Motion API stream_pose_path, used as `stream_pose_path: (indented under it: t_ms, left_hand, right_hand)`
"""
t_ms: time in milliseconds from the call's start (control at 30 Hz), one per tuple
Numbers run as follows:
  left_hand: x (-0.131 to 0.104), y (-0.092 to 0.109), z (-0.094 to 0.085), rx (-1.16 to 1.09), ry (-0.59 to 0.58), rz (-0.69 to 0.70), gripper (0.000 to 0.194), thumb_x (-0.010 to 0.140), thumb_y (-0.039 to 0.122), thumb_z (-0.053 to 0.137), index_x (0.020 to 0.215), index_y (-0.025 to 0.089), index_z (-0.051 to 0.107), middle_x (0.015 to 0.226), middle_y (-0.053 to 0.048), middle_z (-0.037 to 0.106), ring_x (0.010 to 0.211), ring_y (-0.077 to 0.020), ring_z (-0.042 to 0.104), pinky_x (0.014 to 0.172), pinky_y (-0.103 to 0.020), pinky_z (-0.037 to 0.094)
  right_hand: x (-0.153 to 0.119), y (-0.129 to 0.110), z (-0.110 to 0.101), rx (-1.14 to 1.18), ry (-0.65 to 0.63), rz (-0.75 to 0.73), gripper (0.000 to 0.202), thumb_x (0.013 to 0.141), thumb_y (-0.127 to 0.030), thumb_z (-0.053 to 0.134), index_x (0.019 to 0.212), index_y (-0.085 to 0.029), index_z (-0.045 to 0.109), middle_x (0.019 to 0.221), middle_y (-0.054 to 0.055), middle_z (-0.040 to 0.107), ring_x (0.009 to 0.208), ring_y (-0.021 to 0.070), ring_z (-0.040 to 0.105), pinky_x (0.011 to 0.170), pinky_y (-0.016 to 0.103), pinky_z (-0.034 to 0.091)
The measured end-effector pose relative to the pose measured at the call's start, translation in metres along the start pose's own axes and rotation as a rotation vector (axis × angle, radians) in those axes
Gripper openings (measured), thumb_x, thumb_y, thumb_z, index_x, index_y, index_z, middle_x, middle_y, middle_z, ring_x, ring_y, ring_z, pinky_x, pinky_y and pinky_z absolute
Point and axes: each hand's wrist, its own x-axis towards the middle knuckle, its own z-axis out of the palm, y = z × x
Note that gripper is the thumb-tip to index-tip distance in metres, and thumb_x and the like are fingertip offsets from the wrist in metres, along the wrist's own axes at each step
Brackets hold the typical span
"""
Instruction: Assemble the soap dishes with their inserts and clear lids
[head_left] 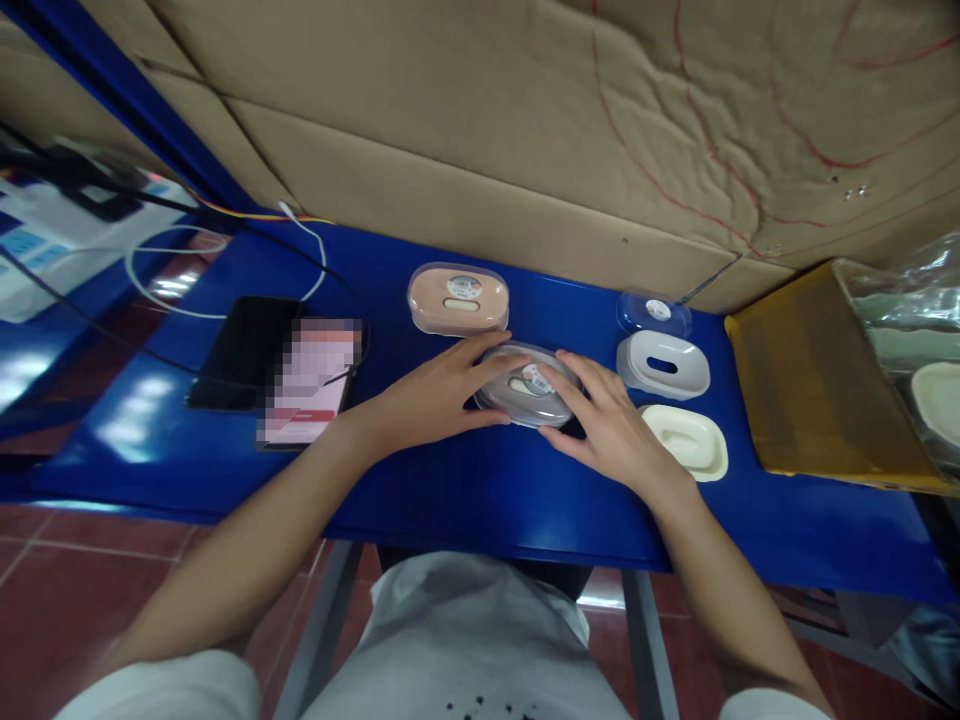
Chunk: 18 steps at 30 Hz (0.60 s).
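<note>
A grey oval box (517, 398) under a clear lid with a round white label sits on the blue table (480, 500). My left hand (442, 393) grips its left end, and my right hand (604, 415) grips its right end, with fingertips on the lid. Behind it to the left stands a pink oval box (431, 298) with a clear lid and label. On the right are a white oval ring-shaped part (686, 365) with a slot, a clear lid (630, 312) behind it, and a cream oval tray (709, 445) in front.
A black phone (244, 345) and a device with a lit, pixelated screen (319, 375) lie at the left, near white and black cables. An open cardboard box (810, 380) holding plastic-wrapped parts stands at the right. A cardboard sheet (450, 120) lines the back edge.
</note>
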Motion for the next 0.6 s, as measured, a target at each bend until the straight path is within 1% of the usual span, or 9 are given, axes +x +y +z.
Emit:
stream_pose_path:
  t_ms: [100,200,300,400,500,600]
  left_hand:
    - [-0.0003,-0.0004,-0.0005,-0.007,0.002,-0.008,0.070,0.102,0.047,0.074,0.164,0.028,0.048,0.176,-0.016,0.037,0.162,-0.0335,0.040,0.132,-0.055,0.037]
    - [-0.0007,0.0011,-0.0022,0.007,-0.011,-0.031,0.070,0.102,0.044,0.074,0.165,0.028,0.047,0.178,-0.014,0.035,0.162,-0.0324,0.042,0.132,-0.052,0.038]
    - [-0.0020,0.0029,-0.0049,0.016,-0.040,-0.069,0.071,0.104,0.044,0.072,0.167,0.033,0.044,0.180,-0.011,0.032,0.159,-0.0315,0.047,0.129,-0.048,0.044]
    - [-0.0038,0.0041,-0.0065,0.029,-0.051,-0.069,0.071,0.105,0.043,0.071,0.168,0.035,0.041,0.180,-0.010,0.029,0.157,-0.0326,0.049,0.125,-0.047,0.048]
    - [-0.0048,0.0050,-0.0066,0.065,-0.052,-0.058,0.072,0.105,0.043,0.071,0.169,0.035,0.039,0.180,-0.011,0.029,0.156,-0.0339,0.050,0.123,-0.049,0.050]
    - [-0.0049,0.0063,-0.0071,0.104,-0.053,-0.046,0.073,0.104,0.042,0.073,0.169,0.032,0.040,0.180,-0.013,0.030,0.156,-0.0335,0.050,0.125,-0.048,0.049]
  right_hand:
    - [0.0004,-0.0021,0.0019,-0.008,-0.017,0.016,0.076,0.109,-0.042,0.058,0.175,-0.029,0.022,0.170,0.021,0.043,0.158,0.0404,0.042,0.123,0.067,0.043]
    - [0.0008,-0.0054,0.0041,-0.024,-0.026,0.029,0.079,0.110,-0.041,0.056,0.177,-0.028,0.017,0.172,0.021,0.041,0.159,0.0417,0.040,0.122,0.068,0.043]
    - [0.0007,-0.0079,0.0067,-0.036,-0.024,0.040,0.081,0.110,-0.040,0.056,0.177,-0.028,0.013,0.175,0.020,0.038,0.159,0.0421,0.039,0.123,0.068,0.042]
    - [0.0001,-0.0087,0.0092,-0.050,-0.026,0.050,0.082,0.110,-0.040,0.055,0.177,-0.029,0.009,0.177,0.020,0.036,0.159,0.0431,0.038,0.122,0.069,0.042]
    - [-0.0002,-0.0089,0.0101,-0.067,-0.029,0.048,0.081,0.111,-0.041,0.053,0.178,-0.028,0.008,0.176,0.021,0.036,0.160,0.0434,0.038,0.122,0.069,0.042]
    - [0.0000,-0.0097,0.0096,-0.091,-0.035,0.040,0.080,0.111,-0.042,0.052,0.177,-0.025,0.011,0.176,0.022,0.036,0.160,0.0436,0.038,0.123,0.068,0.040]
